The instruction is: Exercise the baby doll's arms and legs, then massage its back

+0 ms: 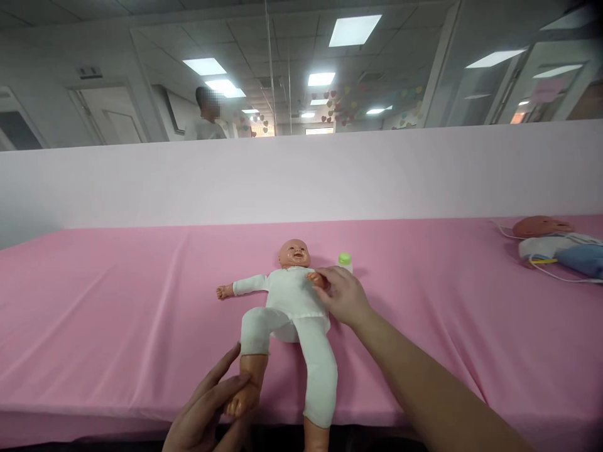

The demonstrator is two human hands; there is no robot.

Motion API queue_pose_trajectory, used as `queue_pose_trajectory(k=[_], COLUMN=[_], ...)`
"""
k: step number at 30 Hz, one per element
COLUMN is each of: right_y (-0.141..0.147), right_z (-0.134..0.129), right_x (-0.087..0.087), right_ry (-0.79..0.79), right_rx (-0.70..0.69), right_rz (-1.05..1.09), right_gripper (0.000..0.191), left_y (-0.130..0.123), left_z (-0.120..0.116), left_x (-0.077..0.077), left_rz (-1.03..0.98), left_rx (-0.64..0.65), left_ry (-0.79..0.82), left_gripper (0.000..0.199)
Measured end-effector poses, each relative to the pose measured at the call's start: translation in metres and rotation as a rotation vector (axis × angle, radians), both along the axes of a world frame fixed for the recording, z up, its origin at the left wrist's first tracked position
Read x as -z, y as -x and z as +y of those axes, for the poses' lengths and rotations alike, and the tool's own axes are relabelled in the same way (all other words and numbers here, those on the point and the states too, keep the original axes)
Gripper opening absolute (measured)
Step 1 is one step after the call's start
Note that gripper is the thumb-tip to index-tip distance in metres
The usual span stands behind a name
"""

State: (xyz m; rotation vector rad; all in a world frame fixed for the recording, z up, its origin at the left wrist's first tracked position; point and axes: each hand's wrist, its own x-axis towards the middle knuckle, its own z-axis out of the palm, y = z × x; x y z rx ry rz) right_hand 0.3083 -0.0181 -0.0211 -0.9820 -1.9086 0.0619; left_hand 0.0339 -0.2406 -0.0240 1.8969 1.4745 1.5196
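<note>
A baby doll [296, 292] in a white top and white trousers lies on its back on the pink sheet [141, 314], head away from me. My left hand [207, 402] has its fingers and thumb around the doll's bare foot and ankle on the left side. That leg is bent at the knee; the other lies straight, its foot beyond the lower edge of the picture. With thumb and fingers, my right hand [346, 295] grips the doll's small hand over its chest. The doll's other arm stretches out to the left. Partly behind my right hand stands a bottle with a green cap [345, 258].
Another doll [541, 226] in white and blue, with pale tubes or cords around it, lies at the far right. A low white wall [301, 179] runs behind the bed, with glass above it. A person [207, 116] is visible beyond the glass.
</note>
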Motion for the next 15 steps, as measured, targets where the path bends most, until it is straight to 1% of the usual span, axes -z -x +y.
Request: queue_pose_trajectory(k=[3, 6, 8, 11, 13, 15], right_y=[0.009, 0.015, 0.017, 0.019, 0.019, 0.016], right_z=[-0.005, -0.008, -0.009, -0.01, -0.009, -0.007], right_x=[0.002, 0.002, 0.002, 0.004, 0.005, 0.005], right_ry=[-0.068, -0.083, -0.082, -0.074, -0.065, -0.063], right_rx=[-0.054, -0.091, -0.096, -0.088, -0.087, -0.087], right_rz=[-0.142, -0.242, -0.273, -0.287, -0.283, -0.247], right_gripper=[0.024, 0.022, 0.024, 0.023, 0.024, 0.024], left_y=[-0.004, -0.013, -0.018, -0.022, -0.023, -0.023], left_z=[0.025, 0.049, 0.064, 0.081, 0.085, 0.082], left_x=[-0.012, -0.018, -0.018, -0.012, -0.008, -0.006], left_rz=[0.062, 0.107, 0.109, 0.043, -0.021, -0.075], left_rx=[0.051, 0.055, 0.051, 0.064, 0.062, 0.055], left_ry=[-0.037, -0.077, -0.08, -0.031, -0.023, -0.033], left_gripper=[0.027, 0.026, 0.026, 0.027, 0.028, 0.029])
